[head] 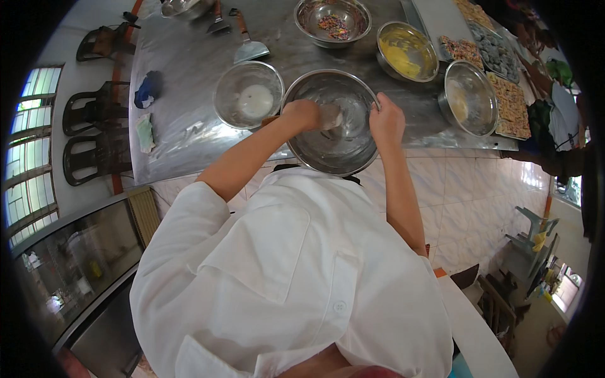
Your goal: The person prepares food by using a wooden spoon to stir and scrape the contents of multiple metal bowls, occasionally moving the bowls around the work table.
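My left hand (301, 115) is closed around a bench scraper, whose brown handle end (269, 121) sticks out behind the fist. Its broad blade (331, 117), smeared with pale residue, is inside a large stainless steel mixing bowl (312, 151). The bowl tilts toward me at the table's front edge, and white smears coat its inner wall. On the far side of it, my right hand (387, 120) grips the rim, thumb over the edge. Just left of this bowl stands a smaller steel bowl (222, 101) with a white substance (255, 100) in the bottom.
Across the metal table (184, 94) are a bowl with colored sprinkles (333, 27), a bowl of yellow mixture (401, 56), a smeared bowl (472, 99) and trays of topped pastries (509, 106). Two scrapers (250, 49) (218, 24) and cloths (145, 133) lie left. Chairs (97, 158) stand beyond.
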Demonstrator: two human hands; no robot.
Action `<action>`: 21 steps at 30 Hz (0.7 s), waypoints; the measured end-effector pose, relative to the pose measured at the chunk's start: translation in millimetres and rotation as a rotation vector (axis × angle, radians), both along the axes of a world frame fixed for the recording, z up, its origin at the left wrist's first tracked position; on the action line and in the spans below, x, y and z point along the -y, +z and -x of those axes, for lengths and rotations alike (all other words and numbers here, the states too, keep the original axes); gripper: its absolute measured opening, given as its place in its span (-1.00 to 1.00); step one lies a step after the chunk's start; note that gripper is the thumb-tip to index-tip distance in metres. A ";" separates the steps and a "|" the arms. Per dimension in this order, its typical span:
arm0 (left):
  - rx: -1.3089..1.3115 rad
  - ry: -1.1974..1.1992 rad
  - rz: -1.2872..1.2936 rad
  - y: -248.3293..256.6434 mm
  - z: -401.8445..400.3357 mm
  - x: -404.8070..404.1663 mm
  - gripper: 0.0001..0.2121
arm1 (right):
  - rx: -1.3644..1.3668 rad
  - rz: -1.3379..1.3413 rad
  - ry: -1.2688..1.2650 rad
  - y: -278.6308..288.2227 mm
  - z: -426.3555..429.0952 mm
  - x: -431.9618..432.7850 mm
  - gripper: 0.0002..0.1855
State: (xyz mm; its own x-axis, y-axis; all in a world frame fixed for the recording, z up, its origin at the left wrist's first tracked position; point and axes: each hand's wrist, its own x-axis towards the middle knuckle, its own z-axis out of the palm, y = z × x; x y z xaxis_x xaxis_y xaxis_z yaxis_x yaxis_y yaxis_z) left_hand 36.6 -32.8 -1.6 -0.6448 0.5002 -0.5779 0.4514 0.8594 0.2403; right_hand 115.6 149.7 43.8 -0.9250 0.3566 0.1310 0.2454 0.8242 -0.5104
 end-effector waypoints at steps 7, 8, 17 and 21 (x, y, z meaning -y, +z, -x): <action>-0.048 0.030 0.017 -5.8 -9.3 10.7 -0.76 | -0.048 0.037 -0.031 0.3 -3.6 2.5 -0.87; 0.000 0.065 -0.009 -2.9 -8.8 10.9 -0.75 | -0.019 0.048 -0.051 0.1 -4.0 0.3 -0.85; -0.191 0.292 -0.413 48.7 -27.2 61.6 -0.76 | -0.096 0.175 -0.294 -28.7 -14.3 -24.6 -0.86; -0.414 0.362 -0.514 86.0 -31.6 107.9 -0.77 | -0.118 0.298 -0.394 -58.3 -19.6 -44.4 -0.82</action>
State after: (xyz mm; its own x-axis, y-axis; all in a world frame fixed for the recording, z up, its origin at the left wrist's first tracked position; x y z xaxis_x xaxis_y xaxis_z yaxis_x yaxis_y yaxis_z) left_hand 68.2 -140.7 84.4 -0.9342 0.3567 -0.0029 0.3025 0.7965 0.5235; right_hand 135.2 194.1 -14.5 -0.6974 0.7136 0.0657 0.4350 0.4944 -0.7525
